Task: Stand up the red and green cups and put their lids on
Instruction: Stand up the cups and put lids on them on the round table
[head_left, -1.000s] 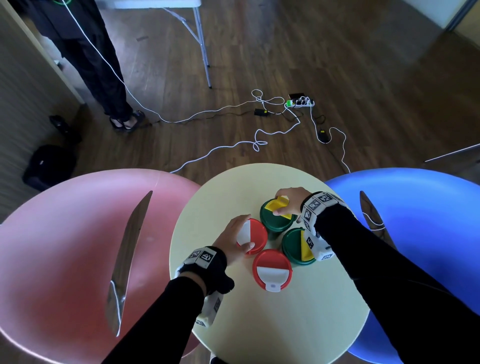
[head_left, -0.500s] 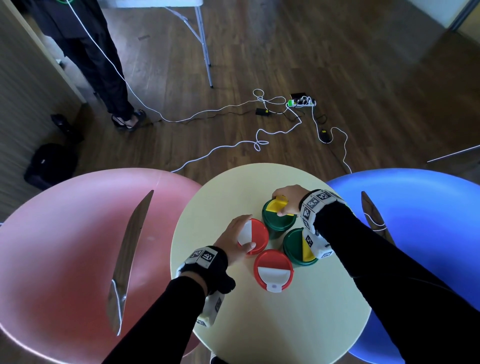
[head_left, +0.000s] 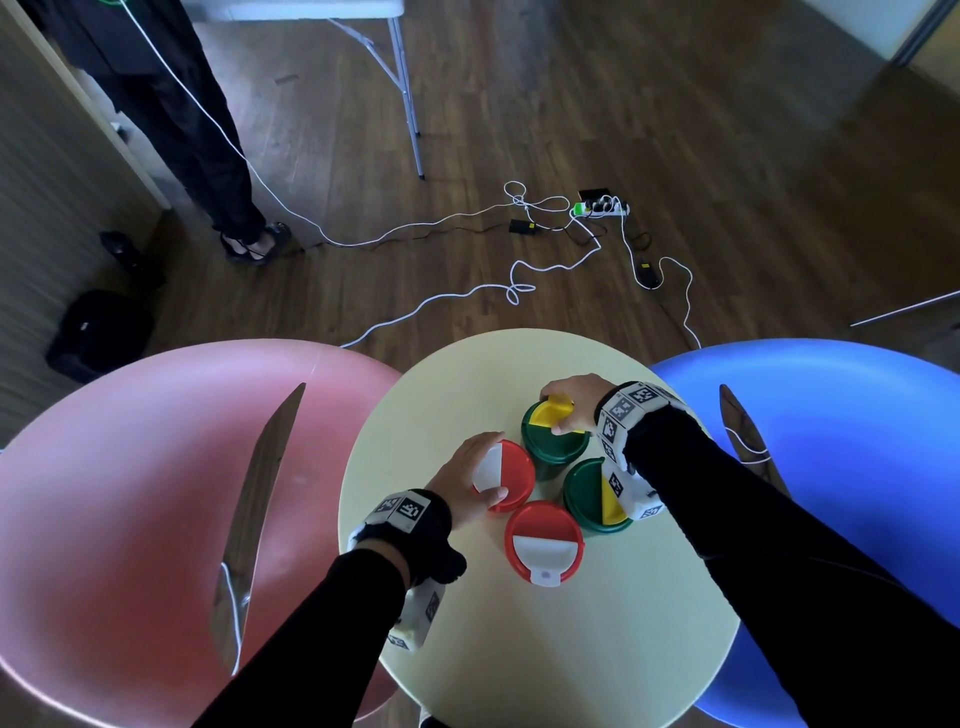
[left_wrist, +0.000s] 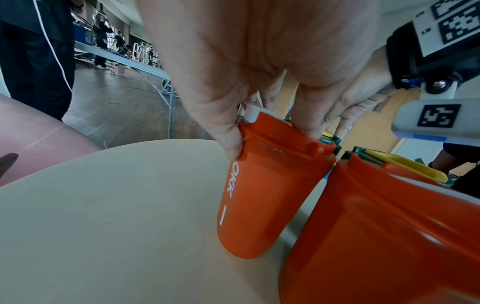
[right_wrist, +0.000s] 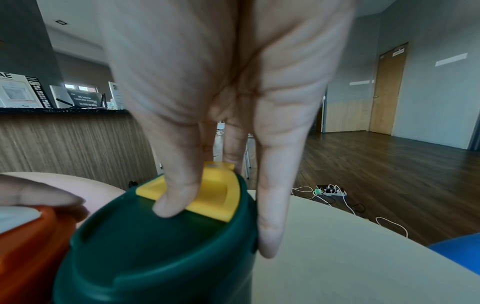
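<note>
On a round pale table, four lidded cups are standing upright, close together. The left hand is gripping the rim of the far red cup's lid, fingers curled round it. The right hand is clasping the far green cup's lid, thumb pressing its yellow flap. Both seem to be seating the last lids; next likely calls for pressing firmly, then letting go.

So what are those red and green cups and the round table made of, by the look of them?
The red cup looks like moulded plastic, smooth and semi-glossy, with soft highlights and printed white lettering. The green cup seems the same plastic, with a yellow flap in a matter finish. The table has a pale matte top, perhaps laminate; I can't tell for sure.
</note>
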